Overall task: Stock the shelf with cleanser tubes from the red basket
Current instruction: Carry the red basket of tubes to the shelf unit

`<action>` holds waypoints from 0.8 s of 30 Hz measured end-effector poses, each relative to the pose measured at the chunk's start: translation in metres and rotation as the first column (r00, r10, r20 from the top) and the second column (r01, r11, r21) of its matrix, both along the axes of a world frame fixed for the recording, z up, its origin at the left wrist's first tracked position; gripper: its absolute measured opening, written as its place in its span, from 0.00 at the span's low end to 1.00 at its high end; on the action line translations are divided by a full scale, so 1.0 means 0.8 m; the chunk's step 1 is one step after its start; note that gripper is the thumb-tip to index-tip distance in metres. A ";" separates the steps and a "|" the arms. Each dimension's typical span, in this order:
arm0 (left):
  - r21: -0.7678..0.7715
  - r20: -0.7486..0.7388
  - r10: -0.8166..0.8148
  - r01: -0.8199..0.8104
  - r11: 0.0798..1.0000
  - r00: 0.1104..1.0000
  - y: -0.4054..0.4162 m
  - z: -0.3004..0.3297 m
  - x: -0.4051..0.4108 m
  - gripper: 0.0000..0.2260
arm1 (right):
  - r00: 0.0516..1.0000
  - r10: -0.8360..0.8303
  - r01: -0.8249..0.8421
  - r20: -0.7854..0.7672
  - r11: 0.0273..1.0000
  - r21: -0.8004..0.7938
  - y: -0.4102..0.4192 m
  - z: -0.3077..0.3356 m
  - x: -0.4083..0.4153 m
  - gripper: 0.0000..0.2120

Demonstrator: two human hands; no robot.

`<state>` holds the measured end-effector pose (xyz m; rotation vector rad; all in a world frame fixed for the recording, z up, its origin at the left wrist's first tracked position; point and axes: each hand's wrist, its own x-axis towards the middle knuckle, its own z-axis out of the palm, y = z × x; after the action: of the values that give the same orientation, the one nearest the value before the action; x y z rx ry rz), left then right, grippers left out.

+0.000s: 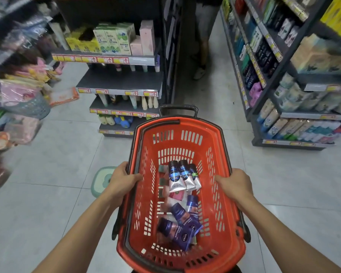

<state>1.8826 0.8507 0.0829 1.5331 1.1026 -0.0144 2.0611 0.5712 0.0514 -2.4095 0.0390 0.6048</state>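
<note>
Both forearms are bare to the frame's edge (no sleeves, watch or rings show); left hand (124, 179) and right hand (235, 184) ungloved.
</note>
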 end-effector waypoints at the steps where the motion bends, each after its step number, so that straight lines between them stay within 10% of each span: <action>1: -0.002 -0.002 0.014 -0.014 1.000 1.000 0.003 0.001 0.017 0.19 | 1.000 0.018 -0.018 0.000 1.000 0.001 0.006 0.001 0.022 0.19; 24: -0.163 0.046 0.370 -0.359 0.919 0.928 0.198 -0.049 0.214 0.17 | 0.940 0.339 -0.332 0.039 0.935 -0.125 0.302 -0.002 0.324 0.19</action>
<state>2.0539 1.0092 0.0434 1.1651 1.2816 0.2105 2.3201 0.8125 0.0497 -2.5674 -0.3817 0.6988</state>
